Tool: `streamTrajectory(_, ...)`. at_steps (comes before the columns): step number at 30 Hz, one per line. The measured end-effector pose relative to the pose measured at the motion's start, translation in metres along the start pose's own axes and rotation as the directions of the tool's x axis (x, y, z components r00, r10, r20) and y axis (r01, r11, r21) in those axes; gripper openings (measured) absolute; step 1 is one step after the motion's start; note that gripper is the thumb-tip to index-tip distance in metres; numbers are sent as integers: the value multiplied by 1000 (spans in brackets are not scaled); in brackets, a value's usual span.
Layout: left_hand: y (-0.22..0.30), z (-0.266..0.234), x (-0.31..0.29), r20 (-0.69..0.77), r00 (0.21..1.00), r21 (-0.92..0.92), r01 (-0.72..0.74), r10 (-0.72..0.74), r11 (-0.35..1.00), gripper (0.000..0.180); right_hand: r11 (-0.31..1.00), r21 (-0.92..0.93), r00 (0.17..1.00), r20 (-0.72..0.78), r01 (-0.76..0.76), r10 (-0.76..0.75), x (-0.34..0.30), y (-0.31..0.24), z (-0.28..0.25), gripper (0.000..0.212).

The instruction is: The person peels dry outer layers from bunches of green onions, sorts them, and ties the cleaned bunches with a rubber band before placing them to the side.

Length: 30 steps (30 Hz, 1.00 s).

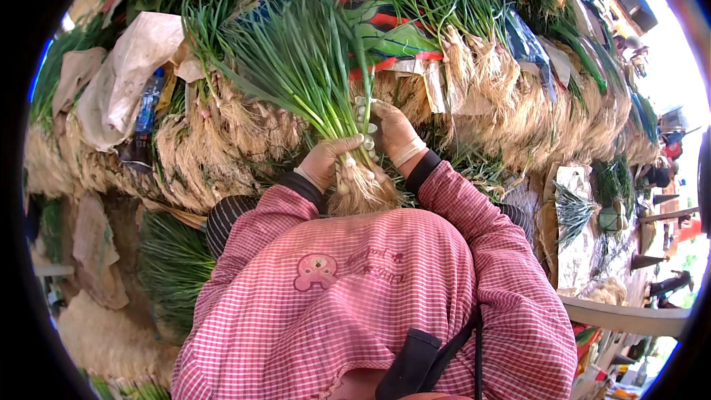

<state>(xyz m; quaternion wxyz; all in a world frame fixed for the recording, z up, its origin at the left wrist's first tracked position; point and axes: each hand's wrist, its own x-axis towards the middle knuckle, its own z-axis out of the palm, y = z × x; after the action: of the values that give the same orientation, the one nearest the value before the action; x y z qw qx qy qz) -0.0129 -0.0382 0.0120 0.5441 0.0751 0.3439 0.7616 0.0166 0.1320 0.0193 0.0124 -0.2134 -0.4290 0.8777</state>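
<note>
Green-leaved spring onion bunch point(326, 89), white stems, tan roots, both hands gripping

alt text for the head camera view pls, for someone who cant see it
Two gloved hands, the left hand and right hand, grip a bunch of green onions just above its pale roots, held over a pink checked apron. Behind it lies a long heap of green onions with roots facing the person, plus a plastic bottle.
</note>
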Motion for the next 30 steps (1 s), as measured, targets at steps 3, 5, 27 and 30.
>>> streamTrajectory(3, 2, 8, -2, 127, 991, -49, -44, 50, 998, 39, 764, 566, 846, 531, -309, -51, 52, 14, -77, 24)
streamTrajectory(5, 1, 5, -15, 71, 996, -118, -51, 59, 992, 35, 904, 365, 974, 130, -223, 187, 23, -6, -64, 18)
streamTrajectory(27, 1, 16, -28, 202, 977, -236, -11, 61, 972, 55, 135, -778, 783, 579, 614, -227, -2, -47, -1, 30)
streamTrajectory(30, -1, 13, -28, 175, 981, -237, -35, 78, 971, 56, 597, -667, 887, 416, 446, -199, 4, -23, -12, 28)
